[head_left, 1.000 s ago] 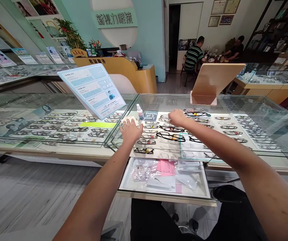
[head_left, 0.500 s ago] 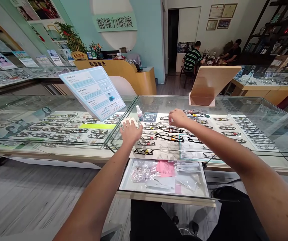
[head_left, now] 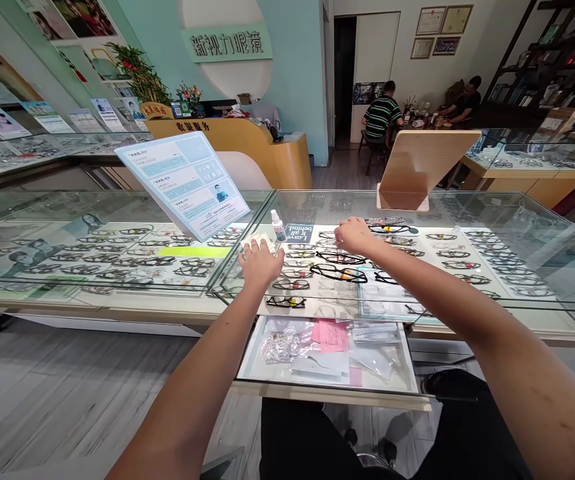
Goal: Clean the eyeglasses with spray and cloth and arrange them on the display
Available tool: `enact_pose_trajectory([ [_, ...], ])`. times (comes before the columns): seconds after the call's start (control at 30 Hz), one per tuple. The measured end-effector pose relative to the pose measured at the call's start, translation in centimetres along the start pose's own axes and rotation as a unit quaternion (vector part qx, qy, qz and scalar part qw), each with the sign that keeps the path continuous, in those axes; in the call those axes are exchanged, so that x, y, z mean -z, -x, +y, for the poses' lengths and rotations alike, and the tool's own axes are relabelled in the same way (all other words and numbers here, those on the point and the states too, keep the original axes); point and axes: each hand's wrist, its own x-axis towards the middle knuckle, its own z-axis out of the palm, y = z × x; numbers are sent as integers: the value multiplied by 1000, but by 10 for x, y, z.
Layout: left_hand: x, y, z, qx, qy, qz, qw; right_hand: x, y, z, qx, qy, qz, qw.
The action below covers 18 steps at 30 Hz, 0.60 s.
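Observation:
My left hand (head_left: pixel 259 262) lies palm down on a white cloth (head_left: pixel 262 241) on top of the glass display counter (head_left: pixel 492 207), fingers spread over it. My right hand (head_left: pixel 352 235) reaches further in and rests on the glass above rows of eyeglass frames (head_left: pixel 340 271) laid out inside the case; its fingers are curled, and nothing shows in them. A small white spray bottle (head_left: pixel 278 226) stands on the glass between the two hands, next to a dark card with white writing (head_left: pixel 299 233).
An open drawer (head_left: pixel 330 350) with plastic bags and pink slips sticks out below the counter toward me. A tilted blue information sign (head_left: pixel 185 181) stands left, a wooden-backed mirror (head_left: pixel 420 167) at the far right. Two people sit at a table (head_left: pixel 420 110) in the back.
Both hands stay almost where they were; the right hand has slid slightly left on the glass. The view has shifted a little.

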Motion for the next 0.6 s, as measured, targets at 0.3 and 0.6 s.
enact_pose_trajectory([
  [0.3, -4, -2, -2, -4, -3, 13, 1000, 54, 126, -91, 181, -136, 92, 970],
  [0.6, -5, -4, -2, 0, -6, 3, 1000, -61, 138, -124, 177, -130, -185, 958],
])
